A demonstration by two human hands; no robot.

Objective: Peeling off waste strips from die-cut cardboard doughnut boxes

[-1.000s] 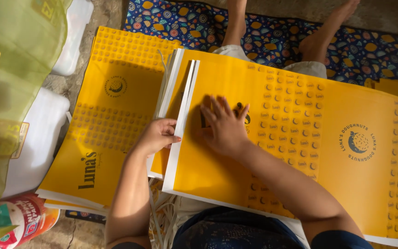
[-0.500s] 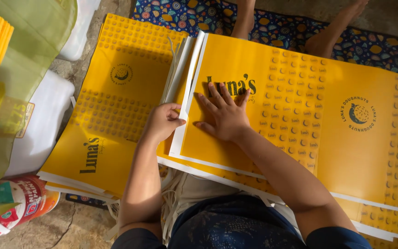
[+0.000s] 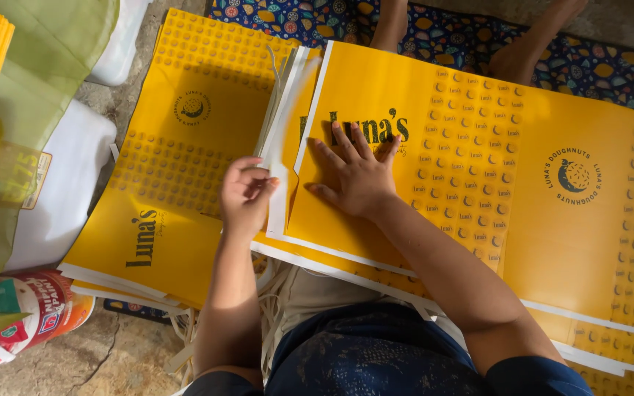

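A large yellow printed sheet (image 3: pixel 552 183) with a dot pattern and dark lettering lies on top of a stack of like sheets in front of me. My right hand (image 3: pixel 354 176) presses flat on it, fingers spread, near its left end. My left hand (image 3: pixel 247 194) pinches a white folded edge strip (image 3: pixel 279 169) at the left side of that stack. A second stack of yellow sheets (image 3: pixel 177 161) lies to the left, partly under the strip.
A green translucent bag (image 3: pixel 31 81) hangs at the left over white bundles (image 3: pixel 60 191). A red and white container (image 3: pixel 23 315) sits at bottom left on the concrete floor. Another person's bare feet (image 3: pixel 522 51) rest on a patterned blue mat (image 3: pixel 464 37) at the top.
My left hand has closed its fingers on the white edge strip and lifted it slightly. My right hand stays pressed flat on the top sheet. The view has shifted.
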